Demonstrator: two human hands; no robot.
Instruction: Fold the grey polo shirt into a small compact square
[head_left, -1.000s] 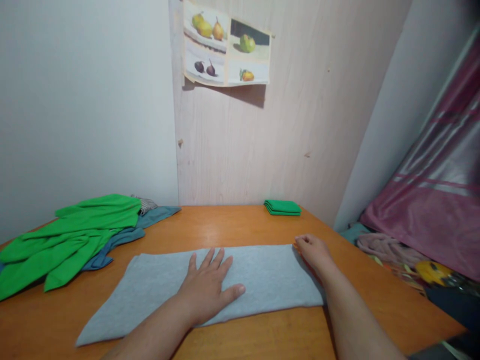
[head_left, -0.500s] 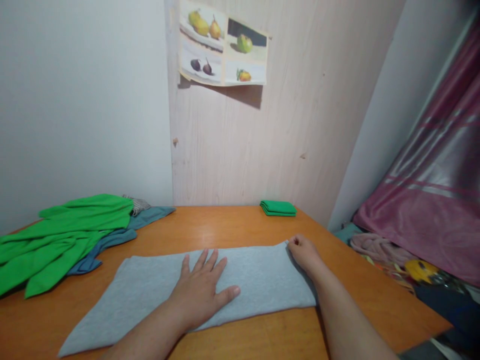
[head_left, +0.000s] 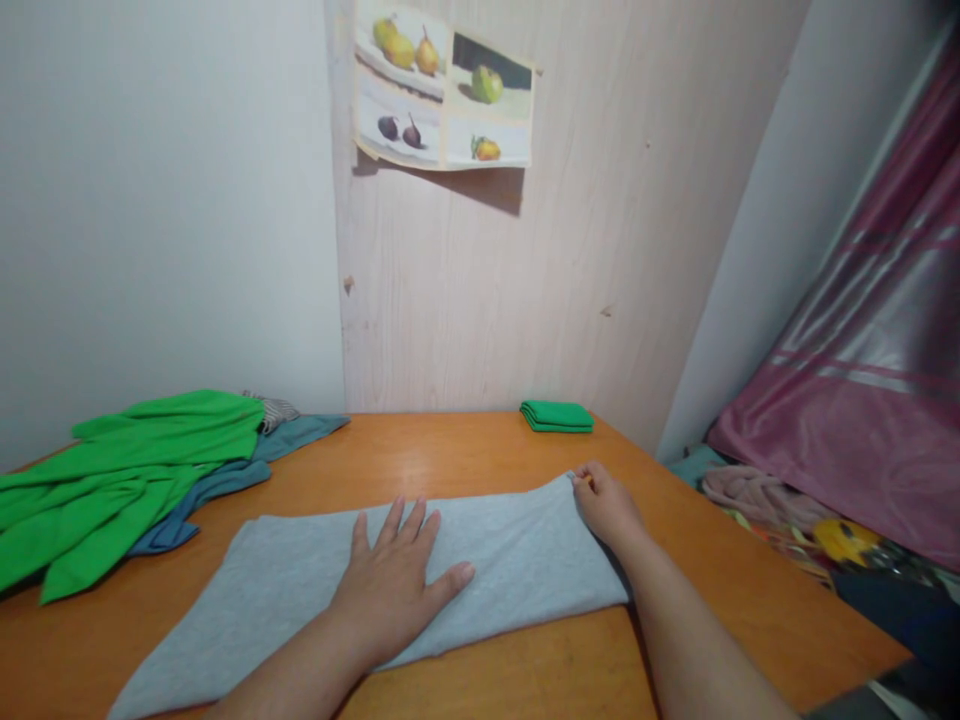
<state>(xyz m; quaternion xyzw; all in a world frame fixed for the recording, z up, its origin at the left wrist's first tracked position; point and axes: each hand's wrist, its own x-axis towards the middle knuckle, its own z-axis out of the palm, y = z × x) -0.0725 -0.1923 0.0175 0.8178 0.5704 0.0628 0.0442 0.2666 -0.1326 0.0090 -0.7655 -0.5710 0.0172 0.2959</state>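
A light grey garment [head_left: 525, 560], folded into a long strip, lies across the table in front of me; its exact kind does not show. My left hand [head_left: 397, 580] rests flat on its middle, fingers spread and thumb out to the right. At the far right corner of the cloth, my right hand [head_left: 604, 505] pinches the edge between thumb and fingers. That corner is drawn up a little, and slanting creases run from it toward the middle. The left end of the cloth spreads wider, toward the near edge.
Loose green clothing [head_left: 172, 430] is heaped at the left over blue cloth [head_left: 300, 437] and a striped piece [head_left: 279, 412]. A folded green cloth [head_left: 556, 416] sits at the back of the orange-brown table [head_left: 435, 450]. Beyond the right edge are a pink curtain [head_left: 840, 420] and assorted items.
My right hand has pulled the pinched corner slightly up and away, and creases have formed in the cloth. My left hand stays flat, shifted slightly left in view.
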